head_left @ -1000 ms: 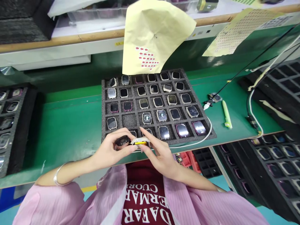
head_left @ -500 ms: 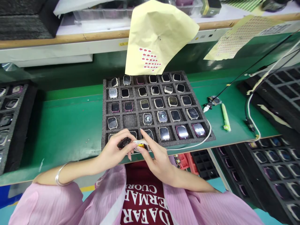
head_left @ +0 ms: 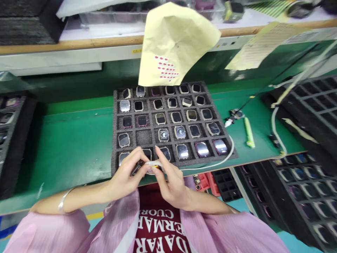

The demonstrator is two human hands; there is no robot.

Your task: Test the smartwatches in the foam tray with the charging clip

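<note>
My left hand [head_left: 127, 173] is closed, its thumb and fingers round a small black part [head_left: 137, 168]. Its fingertips also meet the near edge of a whitish watch case [head_left: 151, 163]. My right hand [head_left: 174, 185] pinches that case between thumb and index finger, and a bit of yellow shows inside it. Fingers cover most of both pieces. Both hands are at the front edge of a grey foam tray [head_left: 114, 116], where smartwatches such as a purple-framed one [head_left: 202, 149] lie in the compartments. One compartment [head_left: 143, 137] behind the hands shows bare foam.
Right of the tray, a white cable [head_left: 231, 140], a green pen-like tool [head_left: 249, 131] and a loose watch part [head_left: 237, 113] lie on the green bench [head_left: 73, 140]. Further foam trays stand left [head_left: 19, 140] and right [head_left: 276, 119]. A yellow paper [head_left: 176, 45] hangs from the shelf.
The black part has tilted and come against the whitish case, with more of it covered by fingers. The view has shifted slightly; the watches in the tray look unchanged.
</note>
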